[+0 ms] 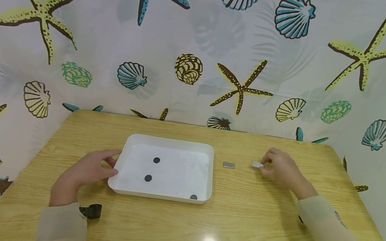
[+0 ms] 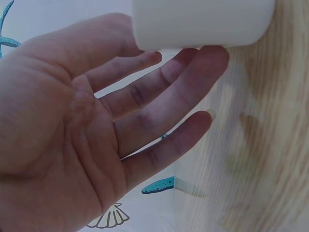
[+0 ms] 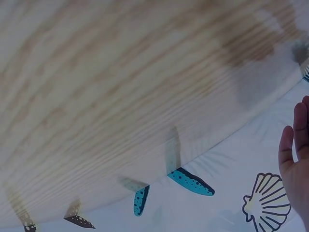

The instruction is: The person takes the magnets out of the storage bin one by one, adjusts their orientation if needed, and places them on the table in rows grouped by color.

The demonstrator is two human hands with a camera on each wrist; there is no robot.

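Note:
A shallow white tray (image 1: pixel 162 196) lies on the table, with several dark round discs inside, one of them a disc (image 1: pixel 156 160) toward the back. My left hand (image 1: pixel 89 168) rests its fingertips against the tray's left wall, the fingers loosely spread. From the left wrist view, the fingers of this hand (image 2: pixel 140 106) reach to the tray's white side (image 2: pixel 203 24). Right of the tray, my right hand (image 1: pixel 282 170) pinches a small light-grey rectangular piece (image 1: pixel 257 165) between thumb and fingers. A similar grey rectangular piece (image 1: pixel 229 165) lies flat between that hand and the tray.
The wooden table (image 1: pixel 151 231) reaches back to a white cloth (image 1: pixel 196 29) printed with starfish and shells, which also hangs along both sides. A black wrist strap (image 1: pixel 91 211) sits at the left sleeve. In the right wrist view, mostly table surface (image 3: pixel 106 96) and cloth appear.

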